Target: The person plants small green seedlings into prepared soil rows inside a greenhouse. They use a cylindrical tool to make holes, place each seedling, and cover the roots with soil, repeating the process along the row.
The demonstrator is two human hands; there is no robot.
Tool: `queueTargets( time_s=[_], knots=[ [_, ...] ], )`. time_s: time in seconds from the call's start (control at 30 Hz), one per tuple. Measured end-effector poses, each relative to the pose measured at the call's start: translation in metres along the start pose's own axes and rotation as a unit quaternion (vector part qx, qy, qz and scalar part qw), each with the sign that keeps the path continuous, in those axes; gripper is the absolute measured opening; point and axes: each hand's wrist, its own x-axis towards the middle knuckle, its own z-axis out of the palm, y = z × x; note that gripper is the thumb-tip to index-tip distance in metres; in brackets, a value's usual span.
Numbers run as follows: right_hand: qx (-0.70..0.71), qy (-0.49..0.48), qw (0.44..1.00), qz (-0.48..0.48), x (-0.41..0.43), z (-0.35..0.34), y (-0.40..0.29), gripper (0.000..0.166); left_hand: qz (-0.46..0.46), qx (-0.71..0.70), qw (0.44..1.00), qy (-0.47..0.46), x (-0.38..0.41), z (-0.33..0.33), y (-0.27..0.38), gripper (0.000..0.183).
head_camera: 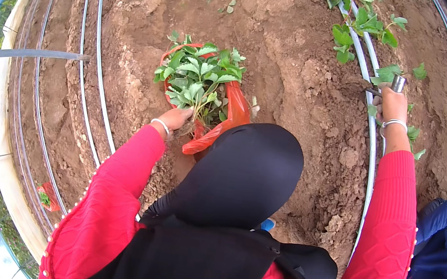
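A red plastic bag (237, 104) stands on the soil in front of my knees, full of leafy strawberry seedlings (199, 69). My left hand (176, 119) is at the bag's near left side, its fingers closed around seedling stems, with thin roots hanging beside them. Out to the right, my right hand (392, 105) grips a metal-handled hand tool (398, 83) above the planted row. The tool's working end is largely hidden by the hand and soil. Close to that hand lie pale drip irrigation tubes (371, 150) and a strawberry leaf (387, 73).
More strawberry plants (366, 24) grow along the tubes at the upper right. Another person's blue-clothed leg (439, 232) is at the right edge. Several drip lines (101, 43) run along the left, with a second red bag (49, 195) beyond. A grey hoop (32, 54) crosses there.
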Motion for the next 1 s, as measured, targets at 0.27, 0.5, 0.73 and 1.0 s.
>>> queueTargets(
  time_s=[0.27, 0.5, 0.73, 1.0],
  knots=[
    [-0.012, -0.002, 1.000, -0.002, -0.002, 0.006, 0.003, 0.027, 0.045, -0.203, 0.976, -0.068, -0.099, 0.007, 0.051, 0.040],
    [0.000, 0.027, 0.999, -0.040, -0.002, 0.012, 0.017, 0.018, 0.294, -0.281, 0.878, -0.253, -0.118, 0.017, 0.102, 0.032],
    [-0.045, 0.055, 0.995, -0.063, 0.010, 0.011, 0.033, 0.021, 0.364, -0.290, 0.841, -0.277, -0.127, 0.051, 0.169, 0.027],
    [-0.005, 0.058, 0.995, -0.076, 0.017, 0.008, 0.042, 0.020, 0.340, -0.237, 0.838, -0.355, -0.111, 0.083, 0.197, 0.031]
  ],
)
